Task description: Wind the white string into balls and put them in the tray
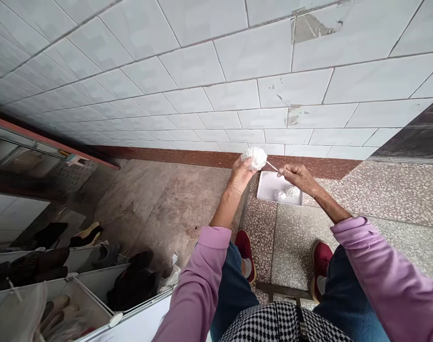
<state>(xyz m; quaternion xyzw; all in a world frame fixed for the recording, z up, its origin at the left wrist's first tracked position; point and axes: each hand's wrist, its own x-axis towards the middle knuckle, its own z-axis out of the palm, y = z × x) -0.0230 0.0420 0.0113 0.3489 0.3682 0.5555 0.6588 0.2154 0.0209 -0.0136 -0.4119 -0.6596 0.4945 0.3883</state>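
Note:
My left hand [240, 175] is closed round a ball of white yarn [255, 157], held up in front of the wall's foot. From the ball a short taut length of yarn [272, 166] runs right to my right hand [299, 177], whose fingers pinch it. Below and between the hands a shallow white tray [266, 184] lies on the floor. In it sit two more balls: a smaller pale one [279, 195] and a larger white yarn ball [292, 191], side by side, near the tray's lower edge.
A white tiled wall [187, 66] with a red-brown skirting [187, 156] stands ahead. At the lower left is a shoe rack [91, 285] holding several shoes. My red shoes [245, 251] rest on the speckled floor [294, 237]. A dark opening [416, 130] lies at right.

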